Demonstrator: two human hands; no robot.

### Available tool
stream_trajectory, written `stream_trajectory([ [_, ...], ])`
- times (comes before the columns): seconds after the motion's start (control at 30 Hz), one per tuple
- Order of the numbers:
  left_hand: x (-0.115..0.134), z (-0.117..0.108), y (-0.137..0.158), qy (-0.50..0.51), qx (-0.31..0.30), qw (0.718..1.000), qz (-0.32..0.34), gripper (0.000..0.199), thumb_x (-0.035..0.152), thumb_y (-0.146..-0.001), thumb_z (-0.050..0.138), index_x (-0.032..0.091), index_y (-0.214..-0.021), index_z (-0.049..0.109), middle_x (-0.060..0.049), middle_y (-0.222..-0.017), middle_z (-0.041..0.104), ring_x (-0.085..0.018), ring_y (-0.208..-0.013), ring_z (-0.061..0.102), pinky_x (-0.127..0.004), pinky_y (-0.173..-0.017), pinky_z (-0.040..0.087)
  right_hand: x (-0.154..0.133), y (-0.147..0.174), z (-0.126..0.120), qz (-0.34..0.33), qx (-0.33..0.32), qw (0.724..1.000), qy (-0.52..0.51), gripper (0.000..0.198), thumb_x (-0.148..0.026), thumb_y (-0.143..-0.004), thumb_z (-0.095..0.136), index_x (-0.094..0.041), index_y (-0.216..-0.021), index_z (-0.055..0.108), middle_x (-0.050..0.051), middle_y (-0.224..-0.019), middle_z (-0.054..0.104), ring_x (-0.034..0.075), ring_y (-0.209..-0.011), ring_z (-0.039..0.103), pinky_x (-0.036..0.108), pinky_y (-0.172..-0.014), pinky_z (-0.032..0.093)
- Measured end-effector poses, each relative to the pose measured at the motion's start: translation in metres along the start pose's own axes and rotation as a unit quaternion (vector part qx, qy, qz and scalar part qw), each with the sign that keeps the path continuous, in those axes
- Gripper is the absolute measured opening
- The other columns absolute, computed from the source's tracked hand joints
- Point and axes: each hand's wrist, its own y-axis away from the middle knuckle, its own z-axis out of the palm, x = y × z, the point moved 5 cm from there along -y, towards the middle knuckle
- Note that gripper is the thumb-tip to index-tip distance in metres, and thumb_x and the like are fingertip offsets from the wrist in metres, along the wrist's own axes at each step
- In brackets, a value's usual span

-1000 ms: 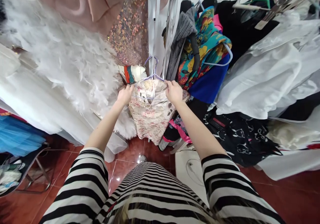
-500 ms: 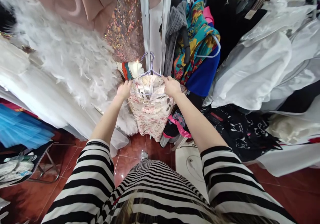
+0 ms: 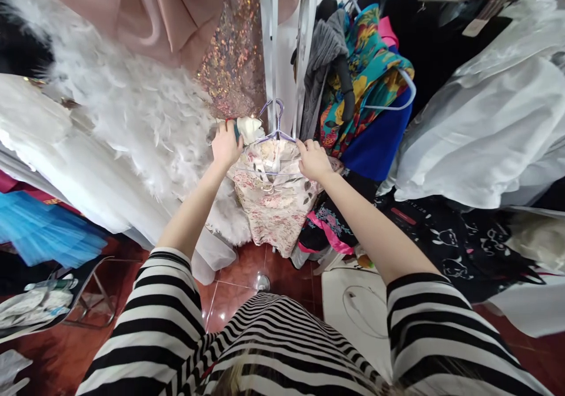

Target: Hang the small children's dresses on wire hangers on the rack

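Observation:
A cream floral top with pink and grey-green prints hangs on a lilac hanger in front of white metal uprights. My right hand is closed at the top's right shoulder, near the hanger's end. At the other side, my left hand is up beside the left shoulder, its fingers bent over a white bundle with teal and red trim. That bundle is partly hidden by the fingers, and so is its exact kind. The left thumb lies close to the top's edge.
White feathery garments and a pink sequined dress hang at left. To the right are a colourful floral garment, a blue cloth and white satin dresses. A white box-like surface with a cable stands low on the red tiled floor.
My left hand has moved up and left from the floral top's shoulder onto the white bundle. My right hand stays at the other shoulder. The whole view has shifted slightly.

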Motion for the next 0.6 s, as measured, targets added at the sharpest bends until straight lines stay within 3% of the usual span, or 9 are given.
stream_trajectory([
  [0.13, -0.004, 0.017, -0.024, 0.033, -0.012, 0.999, -0.032, 0.046, 0.038, -0.089, 0.054, 0.017, -0.130, 0.049, -0.020, -0.127, 0.061, -0.036, -0.119, 0.060, -0.043, -0.095, 0.050, -0.006, -0.001, 0.009, 0.018, -0.004, 1.000, 0.013, 0.064, -0.012, -0.085, 0.041, -0.003, -0.148, 0.033, 0.026, -0.127, 0.051, 0.037, -0.116, 0.045, 0.049, -0.090, 0.046],
  [0.33, -0.014, 0.018, -0.045, 0.083, -0.044, 0.996, -0.004, 0.023, 0.026, -0.091, 0.050, 0.022, -0.112, 0.056, -0.012, -0.108, 0.069, -0.031, -0.108, 0.065, -0.040, -0.092, 0.049, -0.006, 0.000, 0.008, 0.018, 0.014, 1.000, 0.011, 0.064, -0.013, -0.085, 0.042, -0.005, -0.148, 0.037, 0.024, -0.123, 0.054, 0.035, -0.111, 0.048, 0.046, -0.088, 0.045],
  [0.47, -0.030, -0.001, -0.067, 0.178, 0.038, 0.983, 0.009, 0.012, 0.025, -0.087, 0.057, 0.025, -0.098, 0.055, -0.007, -0.090, 0.068, -0.028, -0.101, 0.066, -0.037, -0.088, 0.049, -0.013, -0.005, 0.000, 0.025, 0.038, 0.999, 0.015, 0.055, -0.013, -0.086, 0.040, -0.002, -0.139, 0.048, 0.024, -0.118, 0.058, 0.035, -0.107, 0.050, 0.046, -0.087, 0.043],
  [0.6, -0.043, -0.021, -0.085, 0.292, 0.131, 0.947, 0.022, 0.014, 0.029, -0.086, 0.063, 0.027, -0.086, 0.049, -0.002, -0.078, 0.060, -0.024, -0.091, 0.064, -0.035, -0.081, 0.048, -0.045, -0.021, -0.010, -0.050, 0.092, 0.994, 0.019, 0.051, -0.011, -0.087, 0.039, -0.006, -0.137, 0.052, 0.023, -0.124, 0.059, 0.034, -0.112, 0.049, 0.046, -0.091, 0.038],
])
